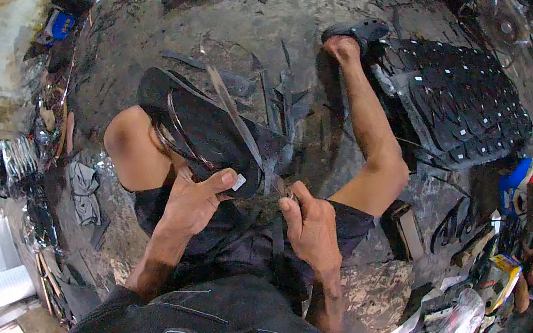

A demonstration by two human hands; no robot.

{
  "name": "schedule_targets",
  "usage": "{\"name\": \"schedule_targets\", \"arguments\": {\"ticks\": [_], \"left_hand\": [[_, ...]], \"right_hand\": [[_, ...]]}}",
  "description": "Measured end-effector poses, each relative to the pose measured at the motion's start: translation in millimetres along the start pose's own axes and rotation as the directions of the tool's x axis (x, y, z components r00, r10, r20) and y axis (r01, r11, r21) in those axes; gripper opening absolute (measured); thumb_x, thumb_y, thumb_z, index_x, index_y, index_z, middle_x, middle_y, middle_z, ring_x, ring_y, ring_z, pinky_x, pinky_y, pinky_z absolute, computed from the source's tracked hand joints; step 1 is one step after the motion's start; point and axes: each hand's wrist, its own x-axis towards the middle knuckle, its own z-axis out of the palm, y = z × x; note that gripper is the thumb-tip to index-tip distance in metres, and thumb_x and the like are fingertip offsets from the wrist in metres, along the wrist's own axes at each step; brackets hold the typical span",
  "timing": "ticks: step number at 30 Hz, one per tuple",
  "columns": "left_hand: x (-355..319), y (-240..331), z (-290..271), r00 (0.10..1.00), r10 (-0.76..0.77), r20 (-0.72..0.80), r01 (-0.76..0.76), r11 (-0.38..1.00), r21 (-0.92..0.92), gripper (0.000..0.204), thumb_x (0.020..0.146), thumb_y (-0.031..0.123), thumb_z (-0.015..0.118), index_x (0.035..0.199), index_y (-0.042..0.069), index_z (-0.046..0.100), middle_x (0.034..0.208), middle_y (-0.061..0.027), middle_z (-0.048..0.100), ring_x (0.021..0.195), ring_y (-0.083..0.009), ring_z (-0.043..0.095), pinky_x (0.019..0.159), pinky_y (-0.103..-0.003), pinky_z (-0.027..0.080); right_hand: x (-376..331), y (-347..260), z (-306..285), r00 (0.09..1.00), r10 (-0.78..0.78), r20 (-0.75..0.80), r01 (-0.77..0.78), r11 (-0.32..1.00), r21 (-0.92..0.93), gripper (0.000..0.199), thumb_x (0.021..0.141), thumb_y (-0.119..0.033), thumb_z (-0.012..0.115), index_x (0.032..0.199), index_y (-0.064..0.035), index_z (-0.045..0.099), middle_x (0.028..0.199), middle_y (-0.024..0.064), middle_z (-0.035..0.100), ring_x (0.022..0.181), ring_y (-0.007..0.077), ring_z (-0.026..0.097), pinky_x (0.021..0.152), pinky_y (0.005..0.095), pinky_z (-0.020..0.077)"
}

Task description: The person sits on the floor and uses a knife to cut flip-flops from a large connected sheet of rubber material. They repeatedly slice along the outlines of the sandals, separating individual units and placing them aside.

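Head view: dark, scuffed floor; at right, rows of black sandals; at centre, a single sandal, black, a long grey strip crossing it in view. Left hand, gripping that sandal's near end; right hand, just beside, fingers clenched about a small item too obscured to identify; white label by the left thumb.

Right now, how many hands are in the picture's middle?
2: the left hand holds the near end of the black sandal; the right hand is to its right. Parts of both are hidden.
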Motion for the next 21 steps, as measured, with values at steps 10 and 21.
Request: {"name": "schedule_targets", "arguments": {"ticks": [10,21], "left_hand": [[-2,3,-14,0.998,0.012,-0.063,-0.008,0.999,0.053,0.063,0.083,-0.007,0.072,0.134,0.015,0.043,0.094,-0.0005,0.062,0.081,-0.0149,0.064,0.078,-0.037,0.06],[-9,-1,-42,0.997,0.003,-0.083,-0.004,1.0,-0.02,0.065,0.081,-0.006,0.072,0.137,0.012,0.043,0.094,-0.0017,0.062,0.079,-0.0161,0.064,0.073,-0.035,0.058]], "right_hand": [[46,-23,6,0.997,-0.069,0.025,0.069,0.998,0.012,0.034,0.1,-0.039,0.054,0.11,-0.0073,0.059,0.069,0.0237,0.063,0.068,0.0453,0.064,0.063,0.0559,0.0478],[54,-34,18,0.991,-0.098,0.09,0.081,0.98,0.183,0.029,0.099,-0.03,0.056,0.114,-0.0057,0.06,0.071,0.0245,0.065,0.069,0.0465,0.065,0.065,0.0567,0.05]]}}
